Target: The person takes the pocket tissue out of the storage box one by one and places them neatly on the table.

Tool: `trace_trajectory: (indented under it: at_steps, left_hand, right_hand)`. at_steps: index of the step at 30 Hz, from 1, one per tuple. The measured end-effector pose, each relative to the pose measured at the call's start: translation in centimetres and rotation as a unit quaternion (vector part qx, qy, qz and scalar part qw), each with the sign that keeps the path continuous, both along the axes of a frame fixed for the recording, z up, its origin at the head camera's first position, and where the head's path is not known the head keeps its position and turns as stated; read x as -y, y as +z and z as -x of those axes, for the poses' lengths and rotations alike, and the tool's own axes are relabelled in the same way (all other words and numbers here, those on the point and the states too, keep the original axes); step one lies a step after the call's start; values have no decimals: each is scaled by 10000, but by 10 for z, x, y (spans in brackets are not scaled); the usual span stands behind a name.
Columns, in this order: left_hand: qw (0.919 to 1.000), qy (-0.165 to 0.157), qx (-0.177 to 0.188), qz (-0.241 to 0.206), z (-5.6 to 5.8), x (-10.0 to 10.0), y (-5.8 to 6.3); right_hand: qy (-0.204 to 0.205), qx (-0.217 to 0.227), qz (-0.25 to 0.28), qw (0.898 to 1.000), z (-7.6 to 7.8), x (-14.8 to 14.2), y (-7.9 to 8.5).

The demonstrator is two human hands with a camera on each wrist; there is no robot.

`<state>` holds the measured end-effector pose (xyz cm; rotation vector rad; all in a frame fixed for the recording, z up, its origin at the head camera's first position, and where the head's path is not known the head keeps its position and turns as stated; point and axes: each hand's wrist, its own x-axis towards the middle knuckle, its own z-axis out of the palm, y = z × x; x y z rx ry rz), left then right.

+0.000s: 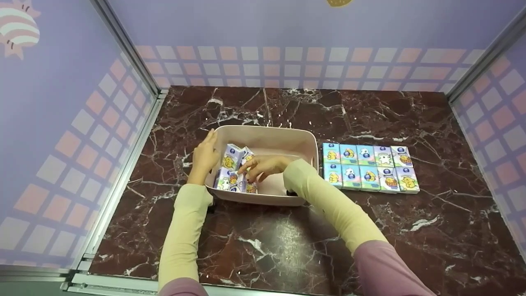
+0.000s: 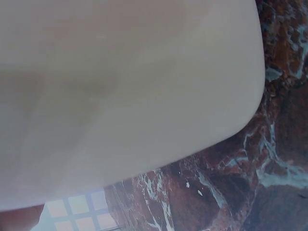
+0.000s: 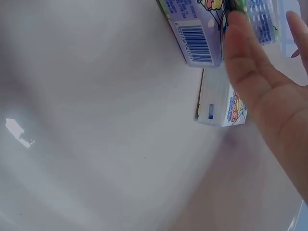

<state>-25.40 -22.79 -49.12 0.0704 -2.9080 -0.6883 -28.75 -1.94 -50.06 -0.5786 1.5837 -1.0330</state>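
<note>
A pale pink plastic bin stands on the dark red marbled table. Several small cartoon-printed tissue packs lie at its left end, some tilted over others. Along the bin's left rim rests my left hand, fingers extended toward the far corner; the left wrist view is mostly the bin's pale wall. My right hand reaches inside, its fingertips against the packs. In the right wrist view, one finger touches a purple pack with a barcode while another finger stands apart. Another pack lies just below it.
Right of the bin, more tissue packs lie flat in two neat rows. Purple panels with a pink-and-white checked border enclose the table at the back and sides. A metal rail runs along the left edge.
</note>
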Motion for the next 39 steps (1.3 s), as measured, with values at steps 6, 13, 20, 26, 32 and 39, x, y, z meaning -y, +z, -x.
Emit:
trace_trajectory:
  at_steps: [6,13,20,26,32,39]
  left_hand:
    - [10000,-15,17,36,1,1,-1]
    - [10000,-16,13,33,1,1,-2]
    - [10000,8,-38,-24,0,0,-1]
    - [10000,14,-26,-15,-1,0,-1]
    - [10000,23,-76,-52,1,-2,-1]
    - [10000,36,-90,-18,-1,-1,-1]
  right_hand:
    - [337,-486,-369,9976,-2,2,1]
    - [57,-456,-198,9987,-2,1,0]
    - [-435,-839,-35,9955,-3,1,-1]
    - [-951,-1322,-5,9866,-1,-1,3]
    - [-1413,-1460,322,9786,6,-7,12]
    - [-1965,-1512,753,9658,15,-17,28]
